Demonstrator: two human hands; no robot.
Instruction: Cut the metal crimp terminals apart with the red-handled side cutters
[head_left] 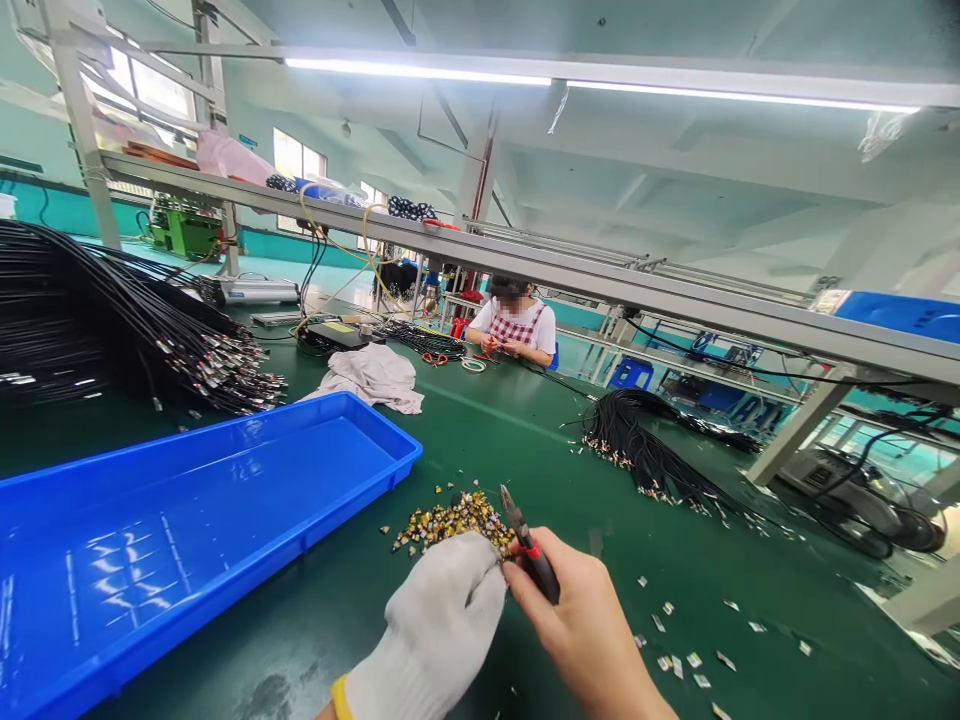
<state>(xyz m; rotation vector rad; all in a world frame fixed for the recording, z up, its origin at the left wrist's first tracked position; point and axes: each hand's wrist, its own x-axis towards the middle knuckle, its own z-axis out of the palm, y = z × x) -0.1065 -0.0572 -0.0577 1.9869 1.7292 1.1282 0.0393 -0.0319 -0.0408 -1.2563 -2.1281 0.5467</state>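
Observation:
My left hand (442, 625), in a white knit glove, is curled closed near the bottom middle; what it pinches is hidden. My right hand (581, 620), bare, grips small pliers (525, 545) with red and black handles, jaws pointing up and away. The two hands touch just behind a heap of small gold-coloured metal parts (454, 520) on the green table (510, 430).
A long empty blue tray (195, 530) lies at the left. Black cable bundles lie at the far left (127, 330) and right (652, 450). Small silver pieces (686, 660) are scattered at the right. A grey cloth (375, 378) lies beyond the tray. A person (514, 325) sits working across the table.

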